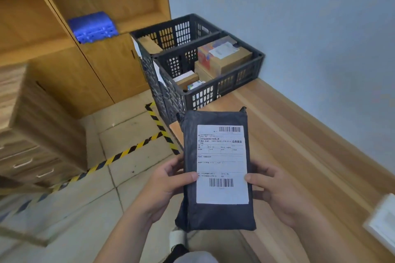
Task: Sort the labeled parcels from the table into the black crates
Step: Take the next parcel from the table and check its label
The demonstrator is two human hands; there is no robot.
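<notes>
I hold a dark grey plastic mailer parcel [215,213] upright in front of me, its white shipping label with two barcodes facing me. My left hand [168,181] grips its left edge, thumb on the front. My right hand [275,190] grips its right edge, thumb on the label. Two black crates stand at the far end of the wooden table [288,134]. The near crate [215,89] holds cardboard boxes and small parcels. The far crate [171,25] has a brown box leaning at its left side.
A white parcel [382,220] lies at the table's right edge. Yellow-black hazard tape [128,151] marks the tiled floor on the left. Wooden cabinets and shelves stand at the left, with a blue folded crate [94,28] on a shelf.
</notes>
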